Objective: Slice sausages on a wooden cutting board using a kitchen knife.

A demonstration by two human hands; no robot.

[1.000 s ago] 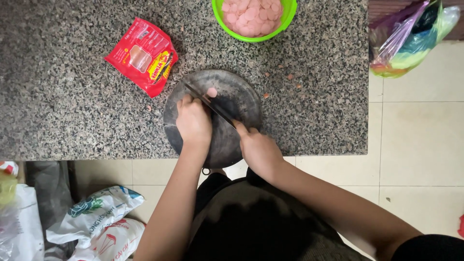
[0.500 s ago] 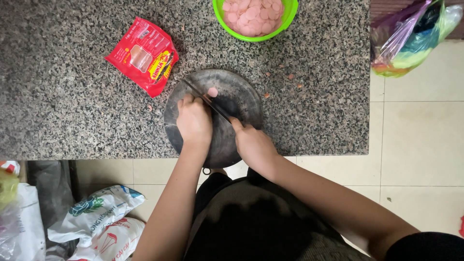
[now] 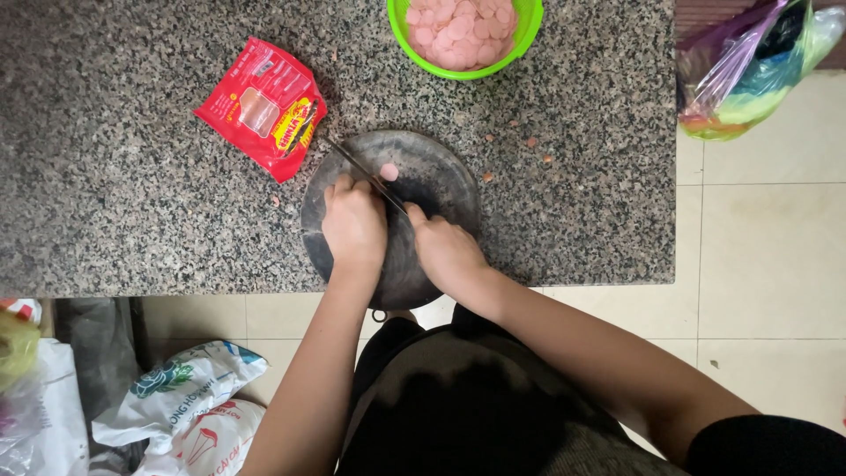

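Observation:
A round dark cutting board [image 3: 441, 172] lies on the speckled granite counter [image 3: 132, 203]. My left hand [image 3: 354, 225] is curled on the board, pressing down on something mostly hidden under it; a pink sausage end [image 3: 389, 171] shows just past my fingers. My right hand [image 3: 449, 249] grips the handle of a knife [image 3: 357, 167], whose thin dark blade runs diagonally up and left across the board beside my left hand.
A green bowl [image 3: 525, 26] of pink sausage slices stands at the counter's far edge. A red snack packet [image 3: 262, 106] lies left of the board. Pink crumbs dot the counter at right. Plastic bags [image 3: 749, 70] sit on the tiled floor at right, more bags [image 3: 176, 405] lower left.
Both hands have stayed on the board; the knife and hands shifted only slightly, with the pink sausage end still showing past my left fingers.

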